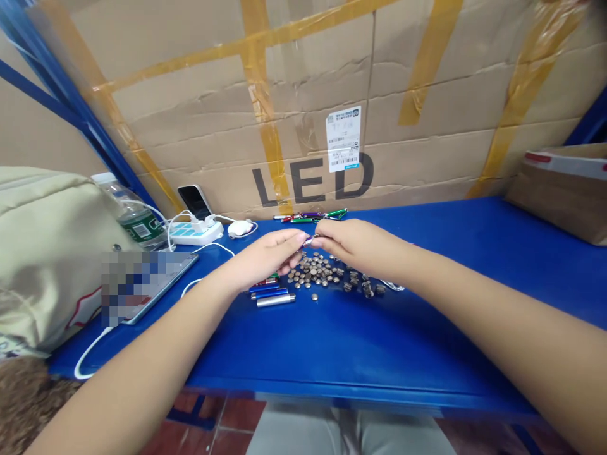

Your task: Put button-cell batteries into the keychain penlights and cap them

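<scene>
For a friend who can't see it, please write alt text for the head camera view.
A left hand and right hand hold a small metal piece between their fingertips, above a heap of button batteries on a blue table. Blue and silver tubes lie beside the heap, slim coloured tubes behind it, against a cardboard box marked LED.

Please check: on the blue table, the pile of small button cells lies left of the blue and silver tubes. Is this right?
The side is wrong: in the head view, the pile of button cells lies right of the blue and silver tubes, on the blue table.
</scene>
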`<state>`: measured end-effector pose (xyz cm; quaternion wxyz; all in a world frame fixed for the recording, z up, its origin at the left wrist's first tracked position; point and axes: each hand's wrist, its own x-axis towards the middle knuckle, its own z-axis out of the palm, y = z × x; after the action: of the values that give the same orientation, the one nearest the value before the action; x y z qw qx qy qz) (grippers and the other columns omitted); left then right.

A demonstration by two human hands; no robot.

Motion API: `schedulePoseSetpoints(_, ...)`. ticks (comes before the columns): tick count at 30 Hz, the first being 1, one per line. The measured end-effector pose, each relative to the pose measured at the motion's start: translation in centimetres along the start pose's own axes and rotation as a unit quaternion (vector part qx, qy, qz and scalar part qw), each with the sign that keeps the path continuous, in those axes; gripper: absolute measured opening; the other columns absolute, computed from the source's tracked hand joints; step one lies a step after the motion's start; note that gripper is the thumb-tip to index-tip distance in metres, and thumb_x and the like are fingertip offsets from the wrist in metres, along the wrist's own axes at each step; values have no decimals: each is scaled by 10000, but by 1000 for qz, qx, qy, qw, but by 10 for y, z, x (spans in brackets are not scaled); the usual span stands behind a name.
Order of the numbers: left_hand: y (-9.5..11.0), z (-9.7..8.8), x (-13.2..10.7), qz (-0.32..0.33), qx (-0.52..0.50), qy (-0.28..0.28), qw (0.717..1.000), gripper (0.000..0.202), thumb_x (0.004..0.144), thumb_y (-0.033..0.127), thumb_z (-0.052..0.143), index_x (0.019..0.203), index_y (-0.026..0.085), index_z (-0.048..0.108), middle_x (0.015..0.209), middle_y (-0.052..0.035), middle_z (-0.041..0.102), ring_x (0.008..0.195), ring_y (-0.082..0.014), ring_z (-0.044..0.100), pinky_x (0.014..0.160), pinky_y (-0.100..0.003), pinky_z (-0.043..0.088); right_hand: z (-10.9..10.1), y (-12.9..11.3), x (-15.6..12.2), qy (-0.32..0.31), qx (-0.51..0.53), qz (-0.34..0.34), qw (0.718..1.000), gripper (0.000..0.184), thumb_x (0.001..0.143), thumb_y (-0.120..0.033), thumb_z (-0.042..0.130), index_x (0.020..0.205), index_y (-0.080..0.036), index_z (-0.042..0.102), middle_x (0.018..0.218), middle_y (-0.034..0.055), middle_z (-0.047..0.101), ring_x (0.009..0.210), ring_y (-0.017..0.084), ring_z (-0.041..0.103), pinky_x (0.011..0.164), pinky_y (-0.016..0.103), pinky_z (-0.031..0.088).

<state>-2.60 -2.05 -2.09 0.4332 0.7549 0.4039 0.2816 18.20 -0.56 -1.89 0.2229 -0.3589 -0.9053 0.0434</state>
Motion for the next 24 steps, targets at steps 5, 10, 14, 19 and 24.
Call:
schedulePoseSetpoints(5, 3, 3, 0, 68, 139, 54, 987, 367, 920, 508, 540, 1113, 200, 592, 650, 54, 468, 538, -87, 408, 525, -211, 364, -4, -1, -2, 7, -60, 6, 998, 269, 1000, -366, 369, 907, -194, 554, 810, 42, 647, 670, 158, 534, 582, 260, 284)
schedulePoseSetpoints(10, 4, -2, -1, 78, 141, 14, 987, 374, 955, 488, 483, 1126, 182, 615, 619, 60, 417, 528, -82, 378, 523, -205, 355, -12, -9, -3, 1, -152, -11, 988, 245, 996, -337, 413, 875, -195, 571, 834, 46, 682, 701, 167, 572, 560, 262, 247)
schedulePoseSetpoints(14, 6, -8, -4, 47, 81, -44, 995, 380, 953, 499, 491, 1093, 168, 616, 586, 71, 336, 502, -74, 295, 479, -198, 279, -12, -12, -5, 11, -209, -53, 976, 257, 996, -342, 431, 862, -192, 590, 761, 31, 671, 628, 148, 546, 533, 271, 204)
schedulePoseSetpoints(19, 5, -10, -4, -27, -98, -115, 988, 352, 955, 467, 497, 879, 143, 612, 499, 92, 245, 450, -65, 194, 446, -203, 213, -10, -7, -9, 38, -262, -143, 954, 249, 995, -332, 436, 886, -193, 612, 724, 20, 661, 608, 147, 528, 530, 282, 179)
schedulePoseSetpoints(24, 3, -9, -3, -34, -109, -106, 988, 314, 951, 422, 508, 849, 145, 615, 481, 73, 340, 447, -73, 301, 457, -205, 288, -10, -9, -9, 35, -268, -140, 953, 274, 998, -349, 414, 901, -195, 619, 721, 27, 658, 621, 157, 536, 531, 287, 173)
